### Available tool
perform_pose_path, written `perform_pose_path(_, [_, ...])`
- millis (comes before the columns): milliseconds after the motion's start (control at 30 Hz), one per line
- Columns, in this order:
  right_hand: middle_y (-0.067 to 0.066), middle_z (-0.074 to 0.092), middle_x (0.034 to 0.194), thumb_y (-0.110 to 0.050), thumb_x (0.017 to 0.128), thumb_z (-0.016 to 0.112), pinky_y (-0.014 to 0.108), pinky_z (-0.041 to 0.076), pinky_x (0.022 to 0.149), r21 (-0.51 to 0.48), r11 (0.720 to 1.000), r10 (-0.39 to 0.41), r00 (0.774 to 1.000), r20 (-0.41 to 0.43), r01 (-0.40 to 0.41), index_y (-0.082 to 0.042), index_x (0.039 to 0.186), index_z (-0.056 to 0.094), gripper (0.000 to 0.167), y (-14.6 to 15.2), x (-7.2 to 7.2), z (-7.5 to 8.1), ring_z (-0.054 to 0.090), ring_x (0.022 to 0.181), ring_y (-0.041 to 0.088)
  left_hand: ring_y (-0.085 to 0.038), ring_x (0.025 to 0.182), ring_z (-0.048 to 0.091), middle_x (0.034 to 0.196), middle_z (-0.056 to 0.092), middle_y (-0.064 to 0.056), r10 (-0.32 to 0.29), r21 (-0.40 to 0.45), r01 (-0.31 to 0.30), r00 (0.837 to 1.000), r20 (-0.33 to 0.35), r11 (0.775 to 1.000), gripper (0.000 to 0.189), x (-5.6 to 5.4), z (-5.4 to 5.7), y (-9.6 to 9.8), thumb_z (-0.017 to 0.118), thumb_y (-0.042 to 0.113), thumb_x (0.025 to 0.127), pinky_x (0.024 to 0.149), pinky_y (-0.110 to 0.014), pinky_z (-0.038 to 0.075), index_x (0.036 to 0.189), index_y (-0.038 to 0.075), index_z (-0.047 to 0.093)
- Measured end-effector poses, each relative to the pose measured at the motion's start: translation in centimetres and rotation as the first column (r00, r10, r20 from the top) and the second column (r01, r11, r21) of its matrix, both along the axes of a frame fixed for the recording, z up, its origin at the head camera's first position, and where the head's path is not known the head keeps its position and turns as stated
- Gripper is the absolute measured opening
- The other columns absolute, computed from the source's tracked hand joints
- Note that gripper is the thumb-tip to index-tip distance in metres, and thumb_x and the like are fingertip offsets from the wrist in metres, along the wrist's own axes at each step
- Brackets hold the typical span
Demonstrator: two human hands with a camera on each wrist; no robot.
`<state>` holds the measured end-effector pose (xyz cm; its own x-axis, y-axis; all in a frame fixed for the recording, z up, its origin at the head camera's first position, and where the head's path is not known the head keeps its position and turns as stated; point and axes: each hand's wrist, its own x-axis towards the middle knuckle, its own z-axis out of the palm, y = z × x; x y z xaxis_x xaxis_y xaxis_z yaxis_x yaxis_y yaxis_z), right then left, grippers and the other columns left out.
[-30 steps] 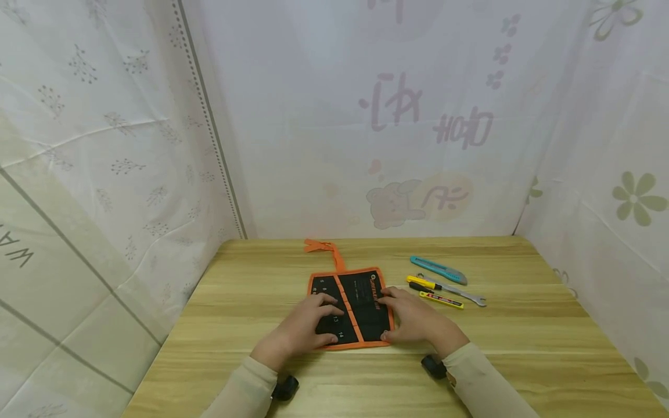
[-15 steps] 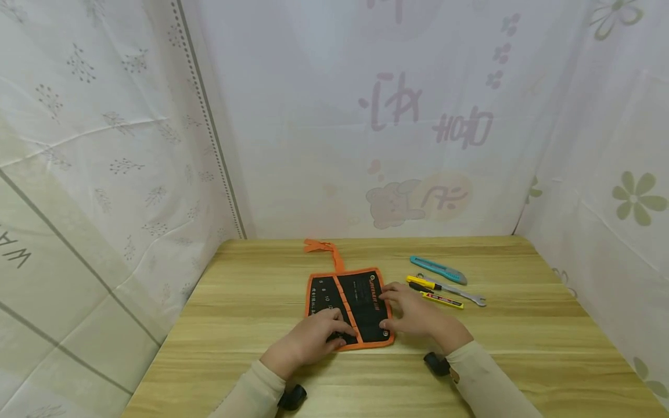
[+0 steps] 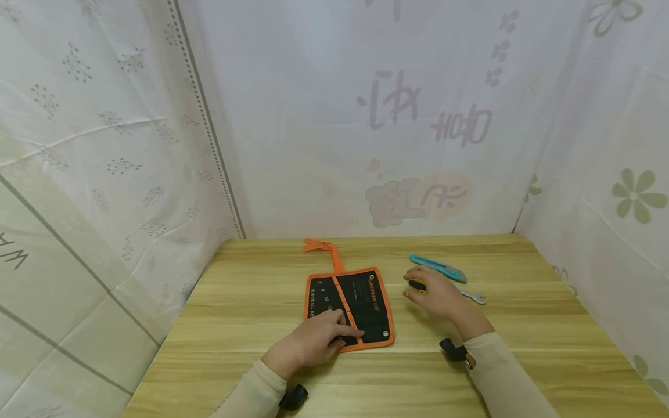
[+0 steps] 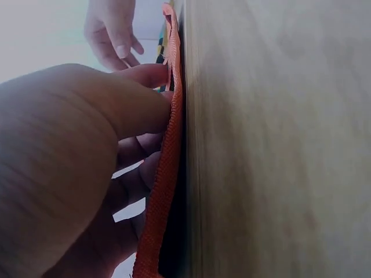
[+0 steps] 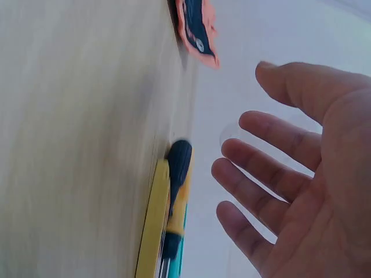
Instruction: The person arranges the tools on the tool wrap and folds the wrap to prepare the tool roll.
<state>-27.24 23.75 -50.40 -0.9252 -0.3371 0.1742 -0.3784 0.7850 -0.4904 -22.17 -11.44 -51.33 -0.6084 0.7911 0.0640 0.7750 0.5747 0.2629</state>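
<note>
Black pouch (image 3: 368, 307), now under the left hand's (image 3: 316, 338) relaxed, touching fingers alone, the right hand (image 3: 439, 295), fingers spread and holding nothing, having just left it for the yellow screwdriver (image 5: 181, 207).

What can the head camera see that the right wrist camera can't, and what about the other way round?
Only the head view shows the left hand on the pouch, the wrench's open end and the green flower.

Only the right wrist view shows the palm side of the right hand, and the gap between it and the black handle.

Both show the right hand, the black handle, and at least part of the pouch and the teal cutter.
</note>
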Motion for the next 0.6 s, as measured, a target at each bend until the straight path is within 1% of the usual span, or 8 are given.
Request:
perform_pose_path(100, [0.012, 0.058, 0.144, -0.028, 0.100, 0.075, 0.061, 0.047, 0.104, -0.020, 0.999, -0.044, 0.999, 0.020, 0.045, -0.008, 0.138, 0.067, 0.044, 0.9, -0.2, 0.2, 0.055, 0.132, 0.041, -0.006, 0.073, 0.038, 0.093, 0.048, 0.013, 0.002, 0.012, -0.002, 1.000, -0.008, 1.000, 0.045, 0.0, -0.1, 0.0, 0.071, 0.014, 0.102, 0.065, -0.022, 0.037, 0.138, 0.042, 0.068])
perform_pose_path(233, [0.011, 0.060, 0.139, -0.025, 0.101, 0.073, 0.063, 0.049, 0.099, -0.043, 0.994, -0.097, 0.995, 0.031, 0.099, -0.009, 0.137, 0.068, 0.039, 2.0, -0.3, 0.4, 0.058, 0.128, 0.043, -0.002, 0.071, 0.040, 0.090, 0.048, 0.014, 0.011, 0.053, -0.009, 0.999, -0.035, 0.999, 0.035, -0.2, -0.4, 0.0, 0.070, 0.017, 0.103, 0.062, -0.019, 0.037, 0.131, 0.039, 0.073])
perform_pose_path(367, [0.008, 0.062, 0.134, -0.025, 0.102, 0.071, 0.063, 0.049, 0.098, -0.055, 0.991, -0.120, 0.993, 0.023, 0.121, -0.012, 0.133, 0.071, 0.033, 2.8, -0.4, 0.5, 0.059, 0.126, 0.041, 0.002, 0.072, 0.050, 0.094, 0.055, 0.014, 0.021, 0.081, -0.016, 0.998, -0.059, 0.997, 0.025, -0.3, -0.6, 0.0, 0.072, 0.023, 0.102, 0.062, -0.016, 0.043, 0.123, 0.035, 0.077])
perform_pose_path(400, [0.008, 0.062, 0.134, -0.026, 0.102, 0.071, 0.064, 0.049, 0.098, -0.054, 0.991, -0.122, 0.992, 0.023, 0.123, -0.013, 0.133, 0.071, 0.033, 3.0, -0.5, 0.4, 0.059, 0.126, 0.041, 0.002, 0.072, 0.053, 0.096, 0.057, 0.013, 0.023, 0.075, -0.018, 0.998, -0.065, 0.997, 0.026, -0.3, -0.7, 0.0, 0.072, 0.024, 0.101, 0.062, -0.016, 0.044, 0.123, 0.036, 0.077])
perform_pose_path(433, [0.008, 0.062, 0.134, -0.026, 0.103, 0.070, 0.064, 0.049, 0.099, -0.053, 0.991, -0.123, 0.992, 0.023, 0.124, -0.014, 0.132, 0.071, 0.032, 3.1, -0.5, 0.4, 0.059, 0.126, 0.041, 0.001, 0.076, 0.058, 0.100, 0.061, 0.012, 0.021, 0.066, -0.016, 0.997, -0.074, 0.998, 0.027, -0.3, -0.7, 0.0, 0.073, 0.024, 0.101, 0.064, -0.017, 0.047, 0.125, 0.036, 0.076])
perform_pose_path(467, [0.009, 0.062, 0.135, -0.026, 0.103, 0.070, 0.065, 0.048, 0.099, -0.054, 0.991, -0.123, 0.992, 0.023, 0.124, -0.013, 0.132, 0.071, 0.032, 3.3, -0.6, 0.4, 0.058, 0.127, 0.042, 0.000, 0.078, 0.060, 0.102, 0.061, 0.011, 0.020, 0.054, -0.016, 0.997, -0.076, 0.998, 0.029, -0.3, -0.7, -0.1, 0.073, 0.025, 0.100, 0.065, -0.018, 0.048, 0.127, 0.038, 0.075])
perform_pose_path(600, [0.012, 0.063, 0.135, -0.026, 0.102, 0.070, 0.065, 0.048, 0.099, -0.057, 0.987, -0.150, 0.988, 0.023, 0.151, -0.010, 0.133, 0.071, 0.034, 3.8, -0.7, 0.7, 0.058, 0.125, 0.044, -0.002, 0.080, 0.062, 0.105, 0.062, 0.009, 0.011, 0.014, -0.010, 0.997, -0.082, 1.000, 0.037, -0.2, -0.7, -0.1, 0.074, 0.025, 0.100, 0.067, -0.020, 0.050, 0.132, 0.043, 0.072])
